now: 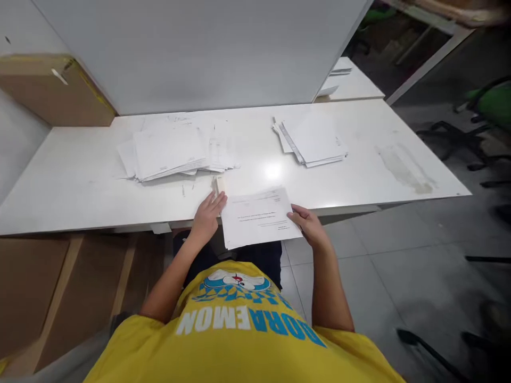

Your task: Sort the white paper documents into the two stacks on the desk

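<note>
Printed paper sheets [259, 218] lie in front of me, tilted a little and reaching past the front edge of the white desk. My right hand [309, 226] grips their right edge, thumb on top and fingers curled behind. At the upper left corner of the sheets is my left hand [207, 215], its fingers closed around a small off-white block-like object [220, 184] that sticks out beyond the fingertips. What kind of object it is, I cannot make out. The fingertips also touch or nearly touch the paper's left edge.
A spread stack of papers [171, 151] lies at the back left, and a smaller pile [313, 138] sits right of centre. Behind the desk [99, 199] rises a grey partition [211, 53]. A cardboard box [56, 90] stands in the left corner. Office chairs [459, 135] are on the right.
</note>
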Motion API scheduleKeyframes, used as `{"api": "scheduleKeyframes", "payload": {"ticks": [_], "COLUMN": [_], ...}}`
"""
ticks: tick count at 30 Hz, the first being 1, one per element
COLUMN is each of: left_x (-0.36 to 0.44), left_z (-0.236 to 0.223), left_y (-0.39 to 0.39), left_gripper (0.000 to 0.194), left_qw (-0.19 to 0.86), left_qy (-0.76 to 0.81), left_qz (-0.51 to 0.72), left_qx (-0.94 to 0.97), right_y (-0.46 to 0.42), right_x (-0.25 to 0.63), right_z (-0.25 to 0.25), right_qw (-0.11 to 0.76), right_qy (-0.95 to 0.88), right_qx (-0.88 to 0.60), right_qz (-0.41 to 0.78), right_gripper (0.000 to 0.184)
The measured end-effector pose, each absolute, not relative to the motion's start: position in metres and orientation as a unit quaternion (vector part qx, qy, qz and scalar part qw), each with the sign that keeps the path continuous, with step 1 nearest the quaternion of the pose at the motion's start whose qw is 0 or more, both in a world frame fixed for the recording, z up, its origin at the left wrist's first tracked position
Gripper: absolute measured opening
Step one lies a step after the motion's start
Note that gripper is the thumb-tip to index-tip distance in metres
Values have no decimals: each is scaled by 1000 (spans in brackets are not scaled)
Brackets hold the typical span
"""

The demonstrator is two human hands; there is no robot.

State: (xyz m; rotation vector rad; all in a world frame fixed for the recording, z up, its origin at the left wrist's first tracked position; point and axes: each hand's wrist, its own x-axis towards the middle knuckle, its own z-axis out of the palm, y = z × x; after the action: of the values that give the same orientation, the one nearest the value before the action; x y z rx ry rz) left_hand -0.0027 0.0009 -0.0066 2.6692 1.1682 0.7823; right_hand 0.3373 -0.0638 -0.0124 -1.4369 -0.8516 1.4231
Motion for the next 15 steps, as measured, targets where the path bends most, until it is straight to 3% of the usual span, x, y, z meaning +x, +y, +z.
{"api": "scheduleKeyframes", "payload": {"ticks": [10, 15], "left_x": [-9, -12], "left_z": [-16, -15], "left_y": [4, 5], "left_gripper": [83, 87], "left_qw": [21, 36], "left_qy": [379, 367], "left_qz": [250, 248], "left_qx": [891, 896], "right_y": [-69, -35], "right_x": [350, 413], "right_z": [-5, 31], "right_qw": [472, 678], "right_qy": [-375, -339], "right_qx": [-599, -589], "right_qz": [527, 279], "right_gripper": [53, 41]}}
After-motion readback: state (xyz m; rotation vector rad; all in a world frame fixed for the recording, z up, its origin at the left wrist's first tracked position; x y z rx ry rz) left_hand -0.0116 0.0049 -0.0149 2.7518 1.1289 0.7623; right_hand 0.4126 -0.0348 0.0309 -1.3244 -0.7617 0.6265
